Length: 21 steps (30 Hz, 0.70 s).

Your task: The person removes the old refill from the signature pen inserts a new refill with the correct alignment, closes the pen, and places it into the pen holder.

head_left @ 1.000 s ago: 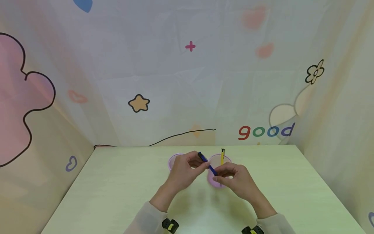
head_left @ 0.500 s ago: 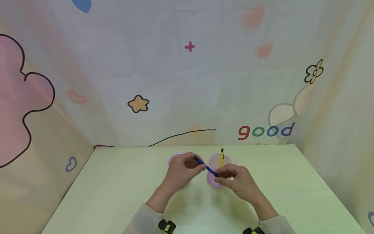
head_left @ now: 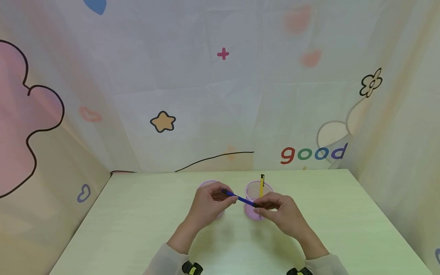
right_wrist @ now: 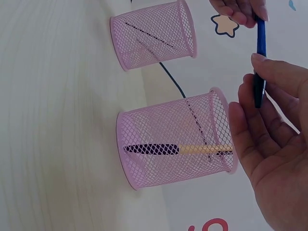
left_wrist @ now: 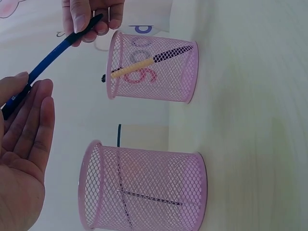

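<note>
A blue pen (head_left: 245,201) with dark ends is held in the air between both hands, in front of and above two pink mesh pen holders. My left hand (head_left: 210,204) pinches its left end between thumb and fingers. At the other end, the thumb and fingers of my right hand (head_left: 282,212) pinch the pen's dark tip. In the right pen holder (right_wrist: 163,130) leans a yellow pen (head_left: 261,186) with black parts. The left pen holder (left_wrist: 144,192) is partly hidden behind my left hand in the head view; no pen shows inside it in the left wrist view.
Both holders stand on a pale wood-grain table (head_left: 137,221). Behind it hangs a printed cloth (head_left: 206,95) with a star, hearts and the word "good". More cloth closes off the left and right sides.
My left hand has moved left and slightly down, so the blue pen has swung from a steep slant to nearly level. My right hand has barely moved.
</note>
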{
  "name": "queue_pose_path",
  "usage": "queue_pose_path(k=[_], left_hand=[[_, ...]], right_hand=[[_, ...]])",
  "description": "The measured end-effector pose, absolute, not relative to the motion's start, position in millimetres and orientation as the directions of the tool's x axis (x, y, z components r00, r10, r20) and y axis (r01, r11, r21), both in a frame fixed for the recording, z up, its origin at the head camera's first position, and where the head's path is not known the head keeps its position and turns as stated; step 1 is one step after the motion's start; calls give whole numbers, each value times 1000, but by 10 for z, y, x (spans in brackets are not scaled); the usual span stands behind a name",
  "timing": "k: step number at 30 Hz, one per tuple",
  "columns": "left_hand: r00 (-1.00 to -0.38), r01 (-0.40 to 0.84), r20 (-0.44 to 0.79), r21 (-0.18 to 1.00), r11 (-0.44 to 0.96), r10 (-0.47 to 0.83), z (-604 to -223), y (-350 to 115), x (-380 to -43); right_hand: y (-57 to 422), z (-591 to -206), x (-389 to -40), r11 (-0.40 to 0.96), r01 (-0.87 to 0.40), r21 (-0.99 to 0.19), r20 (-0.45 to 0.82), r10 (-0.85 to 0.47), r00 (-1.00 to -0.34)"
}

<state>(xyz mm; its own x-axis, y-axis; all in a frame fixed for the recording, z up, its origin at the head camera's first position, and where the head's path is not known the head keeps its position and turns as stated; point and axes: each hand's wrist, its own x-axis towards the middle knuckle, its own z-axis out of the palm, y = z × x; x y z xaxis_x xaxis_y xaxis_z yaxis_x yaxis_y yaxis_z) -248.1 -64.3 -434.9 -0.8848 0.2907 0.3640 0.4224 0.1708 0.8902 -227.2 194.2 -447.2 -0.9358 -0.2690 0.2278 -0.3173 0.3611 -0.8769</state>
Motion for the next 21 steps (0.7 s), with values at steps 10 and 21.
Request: queue_pose_path(k=[10,21], left_hand=[[-893,395,336,904,164,301,-4416,-702,-2450],[-910,361,302,914,182,285,-4471,-727,-2412]], right_hand=[[1942,-4519,-2282,366,-326,-872,243,-255,-936],[1942,-4517,-2276,330,-353,-876,278,-253,-927]])
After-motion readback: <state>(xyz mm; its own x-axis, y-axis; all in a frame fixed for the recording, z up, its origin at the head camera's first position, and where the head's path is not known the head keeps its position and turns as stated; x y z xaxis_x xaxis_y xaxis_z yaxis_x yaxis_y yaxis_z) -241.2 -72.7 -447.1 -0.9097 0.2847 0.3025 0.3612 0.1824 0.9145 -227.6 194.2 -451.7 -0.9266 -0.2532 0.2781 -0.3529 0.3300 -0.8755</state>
